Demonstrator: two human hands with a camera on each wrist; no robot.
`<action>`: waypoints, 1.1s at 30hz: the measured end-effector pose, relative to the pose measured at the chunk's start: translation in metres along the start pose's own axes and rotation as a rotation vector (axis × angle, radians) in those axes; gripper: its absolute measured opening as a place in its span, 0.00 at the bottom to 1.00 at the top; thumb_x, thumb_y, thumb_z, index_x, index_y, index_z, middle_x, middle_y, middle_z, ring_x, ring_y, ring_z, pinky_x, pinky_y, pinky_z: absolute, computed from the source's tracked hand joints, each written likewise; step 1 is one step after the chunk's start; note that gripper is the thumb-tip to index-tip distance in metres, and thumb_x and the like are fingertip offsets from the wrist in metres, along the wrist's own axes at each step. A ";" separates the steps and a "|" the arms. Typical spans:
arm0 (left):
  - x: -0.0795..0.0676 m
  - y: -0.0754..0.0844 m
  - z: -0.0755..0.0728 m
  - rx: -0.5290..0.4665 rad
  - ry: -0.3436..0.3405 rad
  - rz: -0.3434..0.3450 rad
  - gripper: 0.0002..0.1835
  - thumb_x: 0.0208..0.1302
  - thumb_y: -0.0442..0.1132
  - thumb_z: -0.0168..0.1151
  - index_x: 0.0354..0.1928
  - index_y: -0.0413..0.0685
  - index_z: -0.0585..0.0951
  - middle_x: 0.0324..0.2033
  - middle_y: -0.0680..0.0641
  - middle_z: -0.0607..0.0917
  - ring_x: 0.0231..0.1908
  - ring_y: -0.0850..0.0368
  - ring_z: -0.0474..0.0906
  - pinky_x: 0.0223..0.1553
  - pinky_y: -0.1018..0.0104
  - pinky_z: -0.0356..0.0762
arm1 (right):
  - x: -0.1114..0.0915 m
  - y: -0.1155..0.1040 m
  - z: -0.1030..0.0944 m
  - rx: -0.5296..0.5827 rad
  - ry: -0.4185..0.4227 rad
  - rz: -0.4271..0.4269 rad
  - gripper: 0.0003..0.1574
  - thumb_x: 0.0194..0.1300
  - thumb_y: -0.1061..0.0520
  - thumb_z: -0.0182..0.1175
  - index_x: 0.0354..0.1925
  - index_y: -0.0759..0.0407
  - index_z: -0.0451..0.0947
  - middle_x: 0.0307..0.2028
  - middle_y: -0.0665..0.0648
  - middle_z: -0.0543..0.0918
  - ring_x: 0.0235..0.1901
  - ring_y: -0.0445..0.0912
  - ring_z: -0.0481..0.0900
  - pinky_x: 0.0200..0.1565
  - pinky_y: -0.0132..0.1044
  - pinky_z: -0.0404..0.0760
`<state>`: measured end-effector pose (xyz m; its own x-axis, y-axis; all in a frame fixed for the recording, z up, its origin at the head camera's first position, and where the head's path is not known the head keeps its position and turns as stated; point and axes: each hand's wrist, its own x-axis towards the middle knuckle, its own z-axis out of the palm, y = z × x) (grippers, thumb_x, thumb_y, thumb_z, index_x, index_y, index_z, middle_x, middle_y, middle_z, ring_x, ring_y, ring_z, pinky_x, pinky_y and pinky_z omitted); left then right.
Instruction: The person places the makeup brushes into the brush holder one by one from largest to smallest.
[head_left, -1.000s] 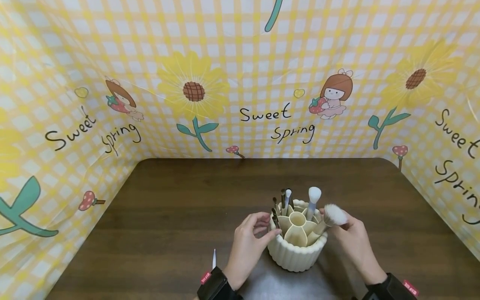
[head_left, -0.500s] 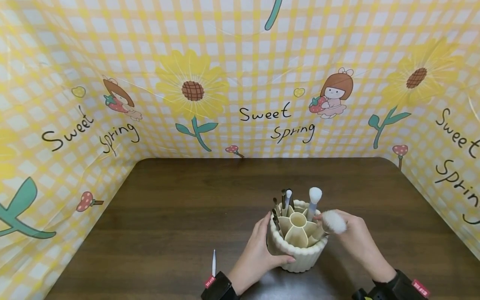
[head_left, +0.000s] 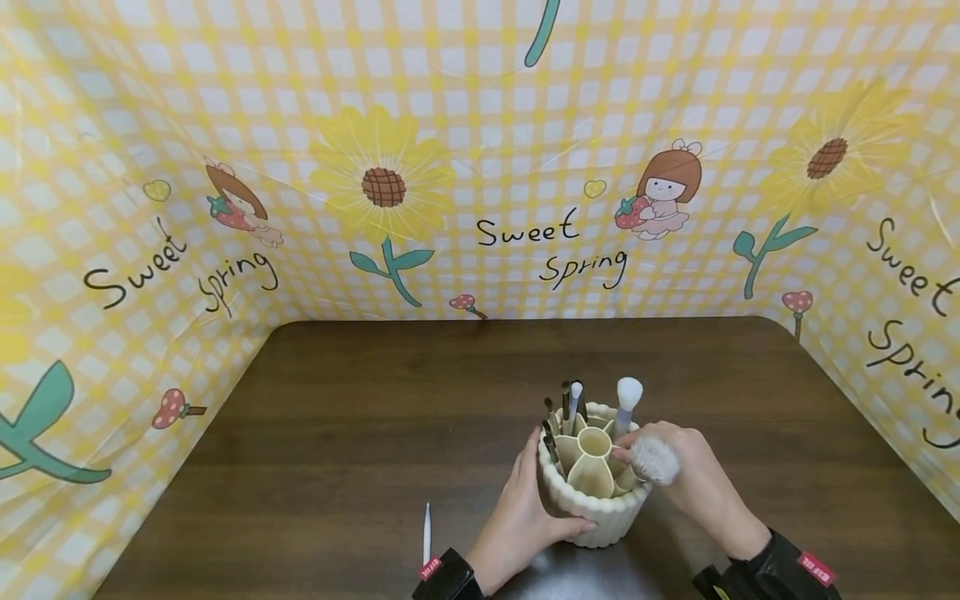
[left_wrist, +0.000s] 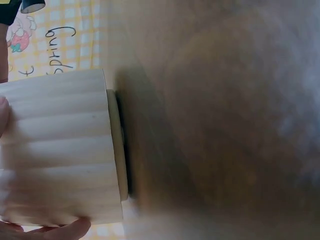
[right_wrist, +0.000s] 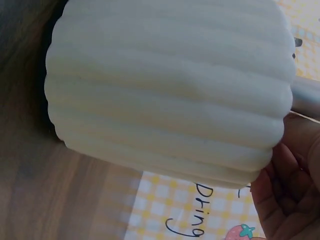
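A cream ribbed brush holder [head_left: 611, 517] with petal-shaped compartments stands on the table. My left hand [head_left: 517, 517] grips its left side, thumb across the front and fingers round the far side; in the left wrist view a fingertip [left_wrist: 77, 227] lies on the ribbed wall. At the right rim, my right hand [head_left: 686, 462] holds a fluffy white makeup brush [head_left: 654, 460], which leans out of the holder; its bristles hide part of the fingers. A white-headed brush [head_left: 628, 396] stands at the back right of the holder, and several slim brushes [head_left: 566, 404] at the back left.
A thin white pointed stick [head_left: 427, 533] lies on the dark wooden table [head_left: 360, 417], left of my left wrist, which covers its lower end. A yellow checked cloth [head_left: 480, 150] hangs round the back and sides.
My left hand has gone from the holder's left rim and slim brushes down to a grip round its wall. The fluffy brush head and right hand have shifted left, the head also lower.
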<state>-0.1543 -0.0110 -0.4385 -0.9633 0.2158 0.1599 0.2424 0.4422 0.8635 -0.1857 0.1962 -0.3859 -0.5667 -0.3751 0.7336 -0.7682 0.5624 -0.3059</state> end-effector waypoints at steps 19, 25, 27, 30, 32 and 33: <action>-0.002 0.002 0.003 0.045 0.024 -0.016 0.62 0.40 0.54 0.74 0.72 0.41 0.46 0.67 0.34 0.61 0.65 0.40 0.62 0.62 0.43 0.66 | -0.009 -0.019 0.008 -0.204 0.086 0.168 0.20 0.28 0.74 0.72 0.19 0.54 0.81 0.19 0.47 0.81 0.22 0.39 0.77 0.23 0.29 0.76; -0.003 0.003 0.004 0.064 0.037 -0.017 0.62 0.40 0.55 0.73 0.72 0.40 0.46 0.67 0.34 0.62 0.64 0.40 0.62 0.62 0.44 0.67 | -0.010 -0.027 0.011 -0.242 0.145 0.175 0.21 0.23 0.78 0.70 0.17 0.58 0.79 0.18 0.52 0.81 0.20 0.41 0.78 0.22 0.32 0.76; -0.004 0.003 0.004 0.070 0.044 -0.014 0.62 0.40 0.55 0.73 0.72 0.40 0.47 0.66 0.34 0.62 0.64 0.40 0.63 0.61 0.44 0.68 | -0.011 -0.028 0.012 -0.247 0.157 0.177 0.21 0.22 0.78 0.71 0.16 0.57 0.79 0.17 0.51 0.81 0.19 0.40 0.77 0.21 0.32 0.75; -0.004 0.004 0.005 0.075 0.057 -0.005 0.62 0.40 0.56 0.73 0.71 0.38 0.48 0.65 0.33 0.63 0.63 0.38 0.64 0.60 0.43 0.69 | -0.011 -0.030 0.015 -0.270 0.158 0.182 0.20 0.23 0.75 0.72 0.14 0.55 0.78 0.15 0.49 0.79 0.18 0.38 0.74 0.19 0.31 0.72; -0.004 0.004 0.005 0.080 0.065 0.000 0.62 0.40 0.57 0.73 0.71 0.38 0.48 0.65 0.33 0.64 0.62 0.37 0.65 0.59 0.42 0.69 | -0.011 -0.032 0.016 -0.288 0.150 0.185 0.19 0.24 0.74 0.72 0.13 0.53 0.77 0.15 0.48 0.78 0.17 0.37 0.73 0.17 0.30 0.71; -0.004 0.005 0.005 0.080 0.069 0.001 0.62 0.40 0.57 0.73 0.71 0.38 0.48 0.65 0.33 0.64 0.61 0.37 0.65 0.59 0.42 0.69 | -0.011 -0.032 0.016 -0.295 0.145 0.189 0.19 0.24 0.73 0.72 0.12 0.53 0.77 0.15 0.48 0.77 0.17 0.37 0.73 0.17 0.31 0.71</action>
<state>-0.1486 -0.0056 -0.4376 -0.9680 0.1573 0.1955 0.2491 0.5106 0.8229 -0.1597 0.1706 -0.3942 -0.6260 -0.1478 0.7657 -0.5233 0.8076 -0.2719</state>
